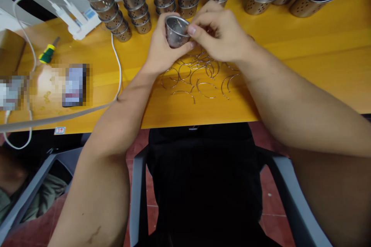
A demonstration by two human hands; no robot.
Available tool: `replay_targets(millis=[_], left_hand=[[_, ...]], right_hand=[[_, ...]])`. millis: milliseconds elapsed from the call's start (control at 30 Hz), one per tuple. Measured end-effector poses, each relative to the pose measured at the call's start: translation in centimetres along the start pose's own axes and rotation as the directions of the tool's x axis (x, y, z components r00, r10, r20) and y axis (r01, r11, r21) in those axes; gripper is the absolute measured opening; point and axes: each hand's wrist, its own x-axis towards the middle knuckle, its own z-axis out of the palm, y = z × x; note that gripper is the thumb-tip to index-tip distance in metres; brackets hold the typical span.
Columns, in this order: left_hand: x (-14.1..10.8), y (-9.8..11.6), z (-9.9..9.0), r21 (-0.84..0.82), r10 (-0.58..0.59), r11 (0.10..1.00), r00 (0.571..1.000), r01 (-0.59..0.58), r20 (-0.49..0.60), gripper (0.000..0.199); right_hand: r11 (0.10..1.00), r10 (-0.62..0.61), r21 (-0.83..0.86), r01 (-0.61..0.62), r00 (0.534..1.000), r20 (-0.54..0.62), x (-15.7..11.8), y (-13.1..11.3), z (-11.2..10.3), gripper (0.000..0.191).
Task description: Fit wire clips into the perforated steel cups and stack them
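Plain black clothing (203, 189) with bare arms (292, 96), bare left hand (162, 50) and bare right hand (222, 32)

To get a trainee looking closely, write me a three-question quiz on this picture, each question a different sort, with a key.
1. Multiple choice: which hand is wrapped around the outer wall of the silver perforated metal cup?
a) the right hand
b) the left hand
c) neither
2. True or false: the green-and-yellow-handled screwdriver lies to the person's left of the cup.
3. Fill in: loose, thin, curved metal ____ lie on the glossy yellow-orange wooden table.

Key: 1. b; 2. true; 3. wires.
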Motion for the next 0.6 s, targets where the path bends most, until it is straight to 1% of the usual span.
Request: replay_targets(millis=[33, 100, 167, 200, 267, 333, 367, 500, 533, 600], left_hand=[[0.0, 0.3, 0.2, 0.003, 0.014, 1.000, 1.000, -0.014, -0.010, 0.090], [0.0, 0.8, 0.5, 0.004, 0.081, 0.997, 0.995, -0.081, -0.061, 0.087], [0.0, 1.2, 0.5, 0.009, 0.126, 0.992, 0.988, -0.125, -0.087, 0.082], [0.0, 1.3, 0.3, 0.017, 0.117, 0.993, 0.991, -0.116, -0.060, 0.079], [0.0, 1.6, 0.0, 0.014, 0.105, 0.994, 0.994, -0.105, -0.006, 0.078], [0.0, 1.9, -0.2, -0.013, 0.107, 0.994, 0.994, -0.107, -0.010, 0.079], [0.0, 2.0, -0.3, -0.025, 0.117, 0.993, 0.993, -0.117, -0.018, 0.080], [-0.1, 2.4, 0.1, -0.056, 0.167, 0.985, 0.985, -0.165, 0.033, 0.081], [-0.1, 2.5, 0.3, -0.075, 0.161, 0.985, 0.986, -0.157, 0.042, 0.080], [-0.2, 2.7, 0.8, -0.123, 0.096, 0.988, 0.995, -0.094, 0.014, 0.081]], right_hand=[[1.000, -0.006, 0.015, 0.005, 1.000, 0.027, 0.0, -0.1, 0.1, 0.046], [0.999, -0.008, 0.039, 0.005, 0.997, 0.071, 0.1, -0.3, 0.4, 0.058], [0.998, -0.019, 0.065, 0.013, 0.995, 0.095, 0.1, -0.2, 0.7, 0.064], [0.997, -0.025, 0.078, 0.017, 0.995, 0.102, 0.0, -0.1, 0.8, 0.063], [0.995, -0.025, 0.095, 0.014, 0.993, 0.115, -0.1, 0.3, 0.9, 0.053], [0.995, -0.008, 0.099, -0.003, 0.993, 0.116, -0.2, 0.8, 1.0, 0.039], [0.995, 0.000, 0.094, -0.011, 0.994, 0.111, -0.2, 0.9, 1.0, 0.035], [0.998, -0.019, 0.069, 0.015, 0.998, 0.061, -0.4, 0.7, 0.8, 0.035], [0.997, -0.034, 0.070, 0.030, 0.998, 0.051, -0.4, 0.4, 0.7, 0.036], [0.996, -0.043, 0.085, 0.039, 0.998, 0.040, -0.4, -0.5, 0.5, 0.044]])
